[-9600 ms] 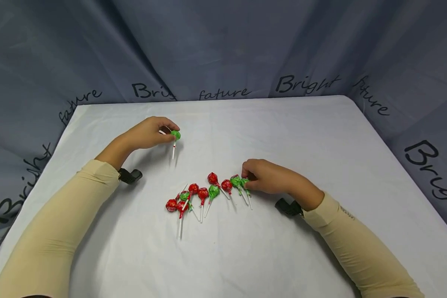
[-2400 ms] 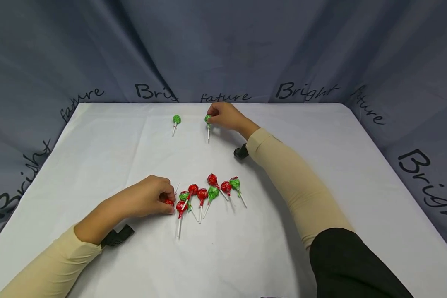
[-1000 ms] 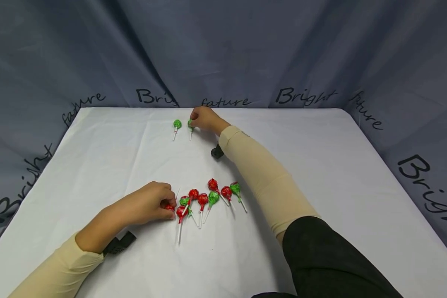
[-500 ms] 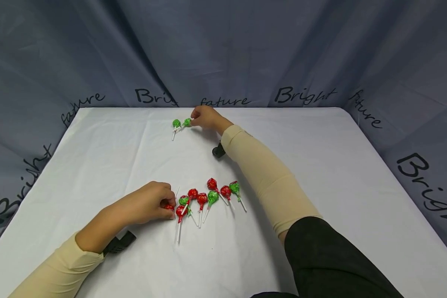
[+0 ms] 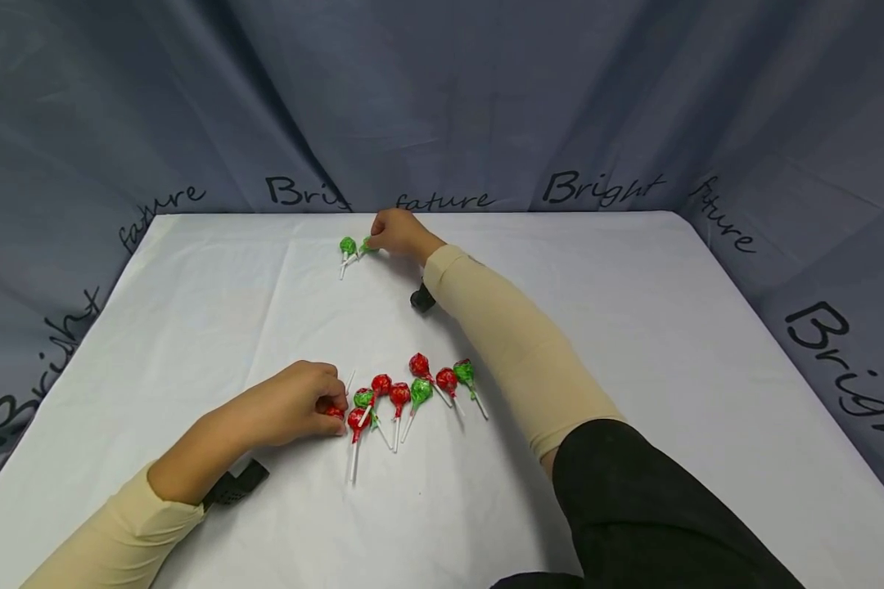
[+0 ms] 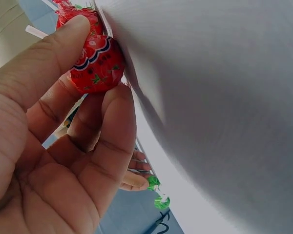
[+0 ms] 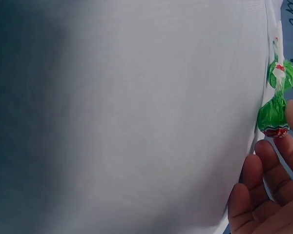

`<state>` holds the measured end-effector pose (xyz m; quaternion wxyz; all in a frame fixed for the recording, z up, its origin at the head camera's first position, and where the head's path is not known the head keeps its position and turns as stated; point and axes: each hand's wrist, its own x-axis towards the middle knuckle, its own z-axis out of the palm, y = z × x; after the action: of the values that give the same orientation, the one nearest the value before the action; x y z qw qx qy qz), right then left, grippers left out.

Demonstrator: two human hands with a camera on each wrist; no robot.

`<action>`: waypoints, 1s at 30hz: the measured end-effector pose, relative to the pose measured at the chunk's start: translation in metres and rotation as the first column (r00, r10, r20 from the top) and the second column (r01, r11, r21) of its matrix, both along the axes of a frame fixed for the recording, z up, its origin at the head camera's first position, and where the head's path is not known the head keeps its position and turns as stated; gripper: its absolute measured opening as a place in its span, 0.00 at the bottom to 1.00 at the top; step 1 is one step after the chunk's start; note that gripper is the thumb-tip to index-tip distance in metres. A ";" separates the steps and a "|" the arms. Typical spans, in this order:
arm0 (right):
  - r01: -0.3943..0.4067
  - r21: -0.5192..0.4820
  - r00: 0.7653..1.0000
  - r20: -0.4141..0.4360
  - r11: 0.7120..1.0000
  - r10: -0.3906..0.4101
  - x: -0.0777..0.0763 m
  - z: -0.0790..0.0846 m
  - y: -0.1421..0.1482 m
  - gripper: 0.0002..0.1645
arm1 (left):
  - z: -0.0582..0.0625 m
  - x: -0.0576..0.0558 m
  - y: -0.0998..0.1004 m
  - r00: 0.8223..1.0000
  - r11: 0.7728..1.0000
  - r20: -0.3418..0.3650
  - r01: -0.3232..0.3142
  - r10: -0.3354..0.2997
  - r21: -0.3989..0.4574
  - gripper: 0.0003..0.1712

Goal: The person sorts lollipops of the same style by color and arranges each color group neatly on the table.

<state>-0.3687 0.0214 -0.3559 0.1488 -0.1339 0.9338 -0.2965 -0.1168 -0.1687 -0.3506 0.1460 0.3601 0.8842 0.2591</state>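
My left hand [image 5: 292,402] pinches a red-wrapped lollipop [image 6: 100,66] between thumb and fingers at the left end of the lollipop group. Another red lollipop [image 5: 358,420] lies right beside those fingertips. Far back on the table, my right hand [image 5: 400,231] has thumb and fingertips at the head of a green lollipop [image 7: 273,114], its stick pointing left. That stick overlaps a second green lollipop [image 5: 348,245], whose stick points toward the front. In the head view the fingers partly cover the held green head.
Several red and green lollipops lie in a loose row mid-table, among them a green one [image 5: 421,390] and, at the right end, another green one [image 5: 464,373]. White cloth [image 5: 265,311] covers the table. A grey curtain [image 5: 442,98] with handwriting hangs behind.
The right hand has carried a green lollipop from the row to the back, then left, turning its stick leftward beside the other green one. The left hand has moved from the back to a red lollipop.
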 end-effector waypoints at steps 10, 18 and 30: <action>-0.003 0.019 0.997 0.072 1.000 0.002 -0.002 0.004 0.002 0.11 | -0.002 0.000 0.000 1.000 1.000 -0.009 0.001 -0.001 -0.003 0.13; -0.013 0.023 0.996 0.084 1.000 0.011 -0.001 0.006 0.004 0.11 | -0.001 0.000 0.002 1.000 1.000 -0.020 0.005 -0.006 -0.014 0.13; -0.094 0.065 0.995 -0.014 0.993 0.095 0.009 0.019 0.017 0.16 | 0.003 0.002 0.002 1.000 1.000 -0.016 0.002 -0.002 0.017 0.12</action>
<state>-0.3595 0.0385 -0.3367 0.1591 -0.1755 0.9366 -0.2581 -0.1152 -0.1668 -0.3480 0.1361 0.3642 0.8828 0.2635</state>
